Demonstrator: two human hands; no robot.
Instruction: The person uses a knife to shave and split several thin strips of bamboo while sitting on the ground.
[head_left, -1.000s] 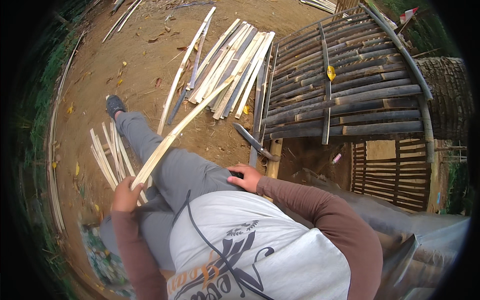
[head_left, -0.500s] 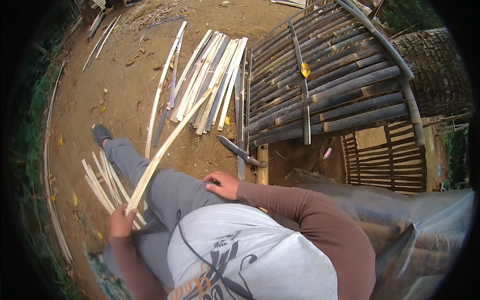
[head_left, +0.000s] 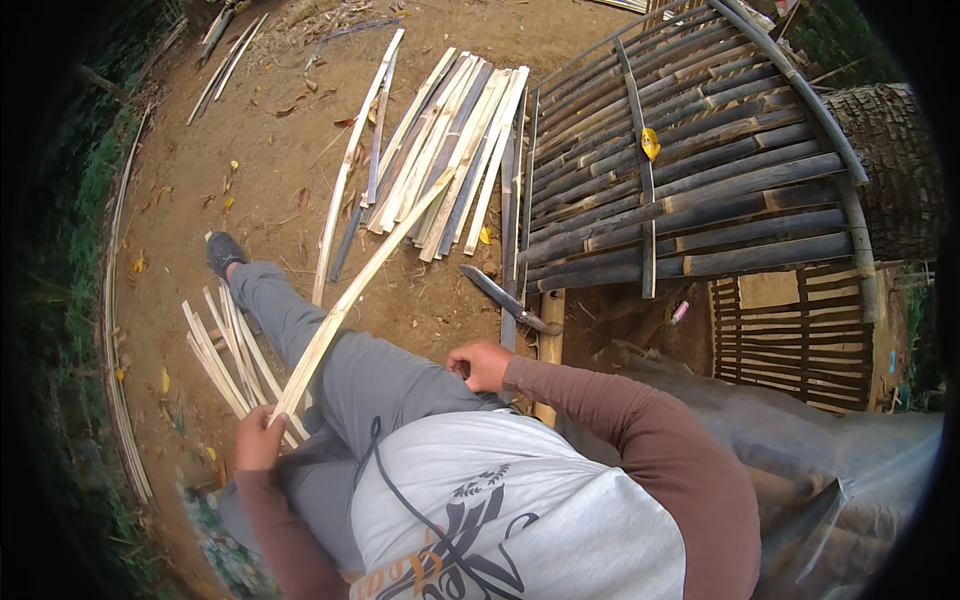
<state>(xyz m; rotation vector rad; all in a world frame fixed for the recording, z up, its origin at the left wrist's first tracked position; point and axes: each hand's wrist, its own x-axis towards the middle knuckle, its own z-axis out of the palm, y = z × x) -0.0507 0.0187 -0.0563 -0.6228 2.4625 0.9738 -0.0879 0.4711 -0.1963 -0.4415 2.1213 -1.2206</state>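
My left hand [head_left: 258, 437] is closed round the near end of a long pale bamboo strip [head_left: 350, 296]. The strip slants up across my grey-trousered leg [head_left: 365, 365], its far end over a pile of split strips [head_left: 445, 150] on the ground. Over the thigh, my right hand [head_left: 482, 366] has its fingers curled in; what they hold, if anything, is hidden. Beyond that hand lies a large knife [head_left: 505, 297] with a curved dark blade and wooden handle, next to a bamboo post [head_left: 550, 345].
A rack of dark bamboo poles [head_left: 690, 170] stands at the right, a yellow leaf [head_left: 650, 144] on its crosspiece. Several pale strips [head_left: 225, 350] lie left of my leg. A slatted panel [head_left: 800, 330], plastic sheeting [head_left: 860, 450] and a tree trunk [head_left: 885, 170] are at the right.
My right hand has lifted slightly off the thigh and its fingers have curled in. My left hand keeps its grip on the strip. The whole view has shifted a little.
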